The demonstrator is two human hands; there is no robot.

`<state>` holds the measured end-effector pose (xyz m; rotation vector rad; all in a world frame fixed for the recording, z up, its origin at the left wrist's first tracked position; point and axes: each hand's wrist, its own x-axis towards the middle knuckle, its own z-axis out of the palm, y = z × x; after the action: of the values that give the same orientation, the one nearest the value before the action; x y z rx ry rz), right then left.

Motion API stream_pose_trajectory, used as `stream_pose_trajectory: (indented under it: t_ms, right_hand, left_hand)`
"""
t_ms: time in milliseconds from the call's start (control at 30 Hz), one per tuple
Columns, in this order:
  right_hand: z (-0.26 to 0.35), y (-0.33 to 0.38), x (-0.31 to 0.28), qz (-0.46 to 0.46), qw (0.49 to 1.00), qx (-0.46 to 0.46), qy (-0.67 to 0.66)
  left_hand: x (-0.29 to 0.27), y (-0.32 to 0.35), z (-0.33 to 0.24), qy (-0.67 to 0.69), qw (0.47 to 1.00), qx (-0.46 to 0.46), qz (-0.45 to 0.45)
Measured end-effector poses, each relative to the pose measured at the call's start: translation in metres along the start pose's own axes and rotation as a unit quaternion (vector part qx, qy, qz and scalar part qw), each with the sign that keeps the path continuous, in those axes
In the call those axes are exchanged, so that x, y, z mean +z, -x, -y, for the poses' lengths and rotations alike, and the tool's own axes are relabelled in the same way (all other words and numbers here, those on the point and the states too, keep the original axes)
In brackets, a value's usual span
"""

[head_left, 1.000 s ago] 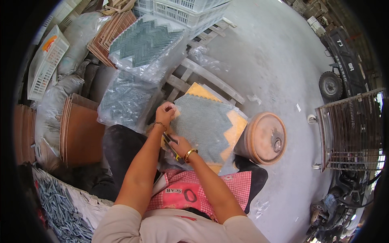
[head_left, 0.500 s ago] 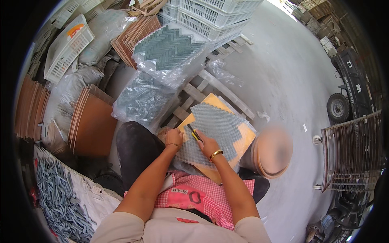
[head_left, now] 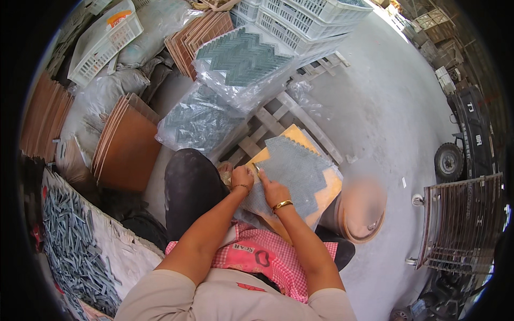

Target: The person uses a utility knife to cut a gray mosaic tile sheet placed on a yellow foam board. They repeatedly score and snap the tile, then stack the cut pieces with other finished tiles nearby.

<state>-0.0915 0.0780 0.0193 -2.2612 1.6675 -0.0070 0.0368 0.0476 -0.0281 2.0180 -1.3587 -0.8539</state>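
Note:
A grey mesh-backed sheet with zigzag edges (head_left: 297,166) lies over my lap, on top of a yellow board (head_left: 329,193). My left hand (head_left: 242,177) is closed at the sheet's left corner and seems to pinch the mesh there. Just right of it, my right hand (head_left: 274,191) grips a utility knife (head_left: 256,168), its tip close to my left fingers. The index finger lies along the knife, and most of the handle is hidden in the palm.
Plastic-wrapped stacks of green herringbone tile sheets (head_left: 243,59) stand ahead on a wooden pallet (head_left: 270,122). White crates (head_left: 305,32) rise behind. Loose tile strips (head_left: 77,246) lie at lower left, brown boards (head_left: 126,144) lean at left. A round tub (head_left: 360,214) stands by my right knee.
The knife has turned and moved toward my left hand, at the sheet's left corner; its yellow handle is now mostly covered. The whole view has shifted slightly.

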Motion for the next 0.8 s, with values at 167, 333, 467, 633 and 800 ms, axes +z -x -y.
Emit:
stream_pose_trajectory:
  t_ms: [167,333,467,633,800]
  right_hand:
    - [-0.001,0.015,-0.003,0.026,1.000,0.017,-0.002]
    - [-0.001,0.032,-0.003,0.026,0.999,0.027,-0.031]
    - [-0.004,0.035,-0.010,0.050,0.990,0.068,-0.117]
    - [-0.010,0.039,-0.010,0.041,0.972,0.084,-0.218]
    - [-0.011,0.044,-0.009,0.061,0.970,0.094,-0.216]
  left_hand:
    - [0.002,0.001,0.004,0.008,1.000,0.001,-0.011]
    - [0.005,-0.002,0.011,0.023,1.000,0.005,-0.016]
    - [0.004,-0.004,0.012,0.056,0.998,0.031,0.002]
    - [0.003,-0.005,0.018,0.088,0.994,0.052,0.043]
    - [0.000,-0.005,0.020,0.095,0.992,0.075,0.049]
